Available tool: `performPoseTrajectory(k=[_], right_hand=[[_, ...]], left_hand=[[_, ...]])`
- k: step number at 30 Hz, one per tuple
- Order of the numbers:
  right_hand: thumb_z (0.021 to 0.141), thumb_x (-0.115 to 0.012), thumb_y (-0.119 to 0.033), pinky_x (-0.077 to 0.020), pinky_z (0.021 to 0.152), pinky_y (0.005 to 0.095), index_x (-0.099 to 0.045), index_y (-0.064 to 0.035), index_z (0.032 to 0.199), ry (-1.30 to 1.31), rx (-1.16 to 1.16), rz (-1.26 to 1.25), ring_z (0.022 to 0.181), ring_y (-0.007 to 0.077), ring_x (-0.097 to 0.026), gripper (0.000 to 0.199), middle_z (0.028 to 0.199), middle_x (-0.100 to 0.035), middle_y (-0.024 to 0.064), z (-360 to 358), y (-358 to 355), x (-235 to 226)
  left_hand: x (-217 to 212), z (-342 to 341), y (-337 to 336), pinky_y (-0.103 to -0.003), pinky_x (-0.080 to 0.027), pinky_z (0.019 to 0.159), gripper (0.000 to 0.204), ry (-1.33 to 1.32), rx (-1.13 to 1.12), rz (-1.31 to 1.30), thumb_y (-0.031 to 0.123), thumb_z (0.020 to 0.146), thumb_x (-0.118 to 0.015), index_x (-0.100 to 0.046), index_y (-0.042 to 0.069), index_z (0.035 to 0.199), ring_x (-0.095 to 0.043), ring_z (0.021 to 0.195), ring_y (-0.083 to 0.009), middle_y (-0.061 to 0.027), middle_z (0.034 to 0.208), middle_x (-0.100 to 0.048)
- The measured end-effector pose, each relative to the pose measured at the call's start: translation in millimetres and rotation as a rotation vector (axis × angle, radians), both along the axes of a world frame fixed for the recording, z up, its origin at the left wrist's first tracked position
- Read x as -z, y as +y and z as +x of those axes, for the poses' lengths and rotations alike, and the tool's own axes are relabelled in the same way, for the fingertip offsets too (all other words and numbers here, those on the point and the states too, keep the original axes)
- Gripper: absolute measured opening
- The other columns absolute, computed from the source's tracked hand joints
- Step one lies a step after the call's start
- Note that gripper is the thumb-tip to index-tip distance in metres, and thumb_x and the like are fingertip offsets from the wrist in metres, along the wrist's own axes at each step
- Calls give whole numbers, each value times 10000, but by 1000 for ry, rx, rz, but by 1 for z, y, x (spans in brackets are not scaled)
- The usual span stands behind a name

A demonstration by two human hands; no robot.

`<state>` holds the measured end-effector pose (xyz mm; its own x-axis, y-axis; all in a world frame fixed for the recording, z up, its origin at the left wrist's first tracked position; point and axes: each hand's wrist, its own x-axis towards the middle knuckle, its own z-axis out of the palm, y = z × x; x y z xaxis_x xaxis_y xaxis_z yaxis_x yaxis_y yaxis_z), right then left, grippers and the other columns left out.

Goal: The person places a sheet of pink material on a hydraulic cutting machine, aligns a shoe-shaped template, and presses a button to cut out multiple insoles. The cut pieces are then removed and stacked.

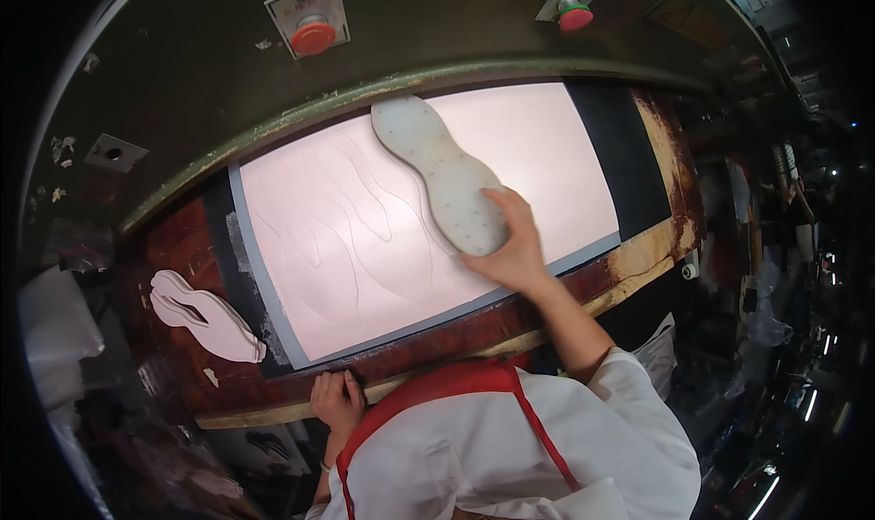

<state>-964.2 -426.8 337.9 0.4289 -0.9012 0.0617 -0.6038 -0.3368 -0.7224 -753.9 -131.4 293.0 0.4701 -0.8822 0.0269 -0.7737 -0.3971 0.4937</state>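
Observation:
My right hand [513,247] grips the near end of a pale grey-green, sole-shaped cutting die [444,169], thumb on one side and fingers on the other. The die lies on a light pink sheet [538,146], and its far end reaches the green machine beam. To its left, several curved sole outlines mark the sheet. My left hand [336,400] rests at the table's front edge, its fingers curled in with nothing visible in them. Farther left, a small stack of pink sole-shaped pieces [208,318] lies on the reddish-brown table.
A green machine body [196,73] spans the far side, with an orange-red push button [313,37] and a pink-red one [575,16]. Beneath the pink sheet shows a grey-blue board edge [273,315]. Clear plastic bags [59,324] hang at left.

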Motion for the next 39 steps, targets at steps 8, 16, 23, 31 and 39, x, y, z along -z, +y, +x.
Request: performPoseTrajectory(k=[8, 16, 23, 31, 39], right_hand=[[526, -829, -82, -406, 991, 386, -404, -70, 1315, 61, 141, 47, 1151, 301, -496, 896, 1215, -514, 184, -60, -15, -22], [533, -823, -132, -321, 1059, 435, -307, -27, 1387, 63, 89, -138, 1240, 385, -367, 1004, 1295, -409, 224, -68, -38, 11], [709, -757, -242, -279, 1064, 462, -216, 48, 1419, 4, 197, -153, 1272, 421, -314, 939, 1384, -327, 270, -21, -120, -22], [826, -660, -379, -136, 1109, 523, -11, 119, 1413, 75, 431, -590, 1349, 532, -88, 1007, 1442, -10, 403, 70, -233, -28], [848, -634, -343, -136, 1122, 499, -52, 109, 1425, -28, 359, -523, 1367, 491, -118, 935, 1469, -81, 355, 49, -218, -1]], left_hand=[[0, -1, 14, -421, -398, 550, 169, 3, 67, 19, 122, 799, -622, -534, 61, 669, -504, 648, -332, -126, 683, -477], [-11, -6, -12, -434, -399, 546, 185, -29, 20, -1, 126, 807, -603, -534, 55, 651, -500, 642, -338, -130, 678, -474], [-23, 22, -65, -435, -384, 524, 187, -40, -23, -68, 84, 817, -579, -521, 39, 644, -489, 605, -340, -137, 655, -471], [14, 103, -170, -455, -408, 562, 187, -151, -20, -160, 115, 847, -553, -556, 3, 696, -518, 634, -360, -161, 676, -513], [36, 150, -215, -466, -415, 596, 203, -175, -6, -84, 136, 872, -529, -536, 18, 707, -530, 668, -378, -176, 699, -533]])
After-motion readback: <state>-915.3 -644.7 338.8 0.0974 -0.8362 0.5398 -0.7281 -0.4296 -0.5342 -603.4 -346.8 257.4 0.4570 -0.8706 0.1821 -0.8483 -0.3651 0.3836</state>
